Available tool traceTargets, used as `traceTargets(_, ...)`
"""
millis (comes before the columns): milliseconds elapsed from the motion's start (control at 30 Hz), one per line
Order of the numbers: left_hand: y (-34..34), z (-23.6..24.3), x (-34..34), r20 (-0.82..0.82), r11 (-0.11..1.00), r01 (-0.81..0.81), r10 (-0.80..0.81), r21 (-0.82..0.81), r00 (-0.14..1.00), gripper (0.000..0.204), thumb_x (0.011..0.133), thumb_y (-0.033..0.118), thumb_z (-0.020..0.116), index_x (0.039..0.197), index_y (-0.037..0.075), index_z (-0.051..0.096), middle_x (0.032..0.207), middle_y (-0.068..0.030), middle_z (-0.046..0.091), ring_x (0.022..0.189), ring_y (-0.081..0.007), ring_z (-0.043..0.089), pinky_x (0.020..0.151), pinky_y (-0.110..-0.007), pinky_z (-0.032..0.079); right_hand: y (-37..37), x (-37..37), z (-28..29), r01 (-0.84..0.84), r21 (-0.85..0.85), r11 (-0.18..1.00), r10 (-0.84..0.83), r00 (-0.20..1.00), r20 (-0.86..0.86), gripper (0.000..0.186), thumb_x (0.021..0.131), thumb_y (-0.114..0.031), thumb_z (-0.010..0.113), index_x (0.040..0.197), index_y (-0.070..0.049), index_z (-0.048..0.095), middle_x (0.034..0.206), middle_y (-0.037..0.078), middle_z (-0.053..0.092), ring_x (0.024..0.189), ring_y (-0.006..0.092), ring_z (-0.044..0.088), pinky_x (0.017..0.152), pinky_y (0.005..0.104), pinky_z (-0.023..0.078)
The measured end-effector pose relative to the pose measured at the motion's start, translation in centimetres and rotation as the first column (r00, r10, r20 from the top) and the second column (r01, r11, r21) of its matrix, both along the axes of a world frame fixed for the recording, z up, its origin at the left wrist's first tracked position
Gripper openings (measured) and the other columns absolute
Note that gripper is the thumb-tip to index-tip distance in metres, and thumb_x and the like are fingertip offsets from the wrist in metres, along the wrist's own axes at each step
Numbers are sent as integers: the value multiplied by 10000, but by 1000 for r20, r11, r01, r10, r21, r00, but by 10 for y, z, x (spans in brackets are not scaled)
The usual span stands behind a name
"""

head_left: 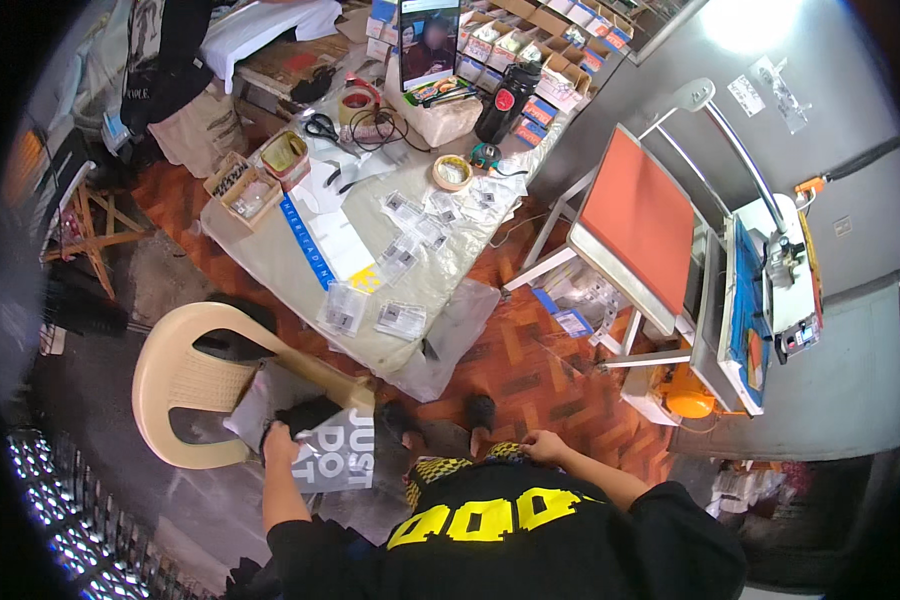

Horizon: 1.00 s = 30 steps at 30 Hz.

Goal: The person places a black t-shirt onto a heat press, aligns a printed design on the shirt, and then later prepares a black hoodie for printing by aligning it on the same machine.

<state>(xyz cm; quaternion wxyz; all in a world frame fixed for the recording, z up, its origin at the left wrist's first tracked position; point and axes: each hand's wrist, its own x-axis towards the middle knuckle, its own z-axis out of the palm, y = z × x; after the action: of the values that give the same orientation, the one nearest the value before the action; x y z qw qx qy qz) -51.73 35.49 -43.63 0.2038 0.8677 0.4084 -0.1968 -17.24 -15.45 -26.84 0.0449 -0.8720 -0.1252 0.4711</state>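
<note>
On the seat of the beige plastic chair (183, 350) lies a dark cloth (308, 413) with large white lettering. My left hand (278, 443) has its fingers curled at the cloth's near left edge and grips it. A pale greyish piece (254, 404) sticks up beside it. My right hand (542, 447) is by my lap, its fingers drawn together next to the yellow-and-black patterned shorts (505, 452). Whether that hand holds anything is too small to tell.
Ahead stands a plastic-covered table (370, 345) with small clear packets (400, 320), tape rolls (452, 172), scissors (322, 128), a black bottle (508, 103) and a lit screen (429, 45). To the right are an orange-topped stand (638, 215) and a machine with a long metal lever (745, 155).
</note>
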Motion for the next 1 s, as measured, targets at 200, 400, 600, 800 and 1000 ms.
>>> traceTargets(200,-41,175,44,79,956,202,-189,-213,979,356,715,248,857,912,7,685,992,-251,692,993,-452,646,843,-515,508,10,-1,-38,-108,89,990,110,994,-23,380,881,-371,683,1132,-90,731,1122,161,730,1051,345,691,937,430,533)
traceTargets(400,-27,360,101,361,915,280,-167,-290,918,326,677,78,697,996,10,706,927,-249,688,880,-397,692,742,-398,512,68,16,-26,-181,421,889,205,979,-11,317,887,-339,693,1083,-93,733,1037,127,746,986,295,707,885,406,548)
traceTargets(600,14,365,147,703,785,143,437,-602,561,352,778,32,740,1120,-39,697,1073,-93,724,924,-181,698,862,-340,560,165,69,-17,609,710,352,40,748,-662,203,966,-209,661,1106,-71,712,903,25,703,810,154,660,680,352,521)
traceTargets(800,-123,355,311,608,612,237,515,-754,604,468,805,194,819,1209,42,637,1099,-38,680,980,-183,632,893,-342,503,143,121,71,810,585,37,-109,585,-803,213,964,-205,659,1122,-69,703,921,33,705,832,163,663,697,358,524)
traceTargets(1000,-234,326,396,847,823,363,239,-437,475,886,751,155,870,1487,4,401,1449,-131,499,1325,-217,473,1137,-359,358,32,154,107,761,642,-94,-165,624,-764,224,961,-202,657,1137,-67,694,939,41,707,854,172,665,715,363,527)
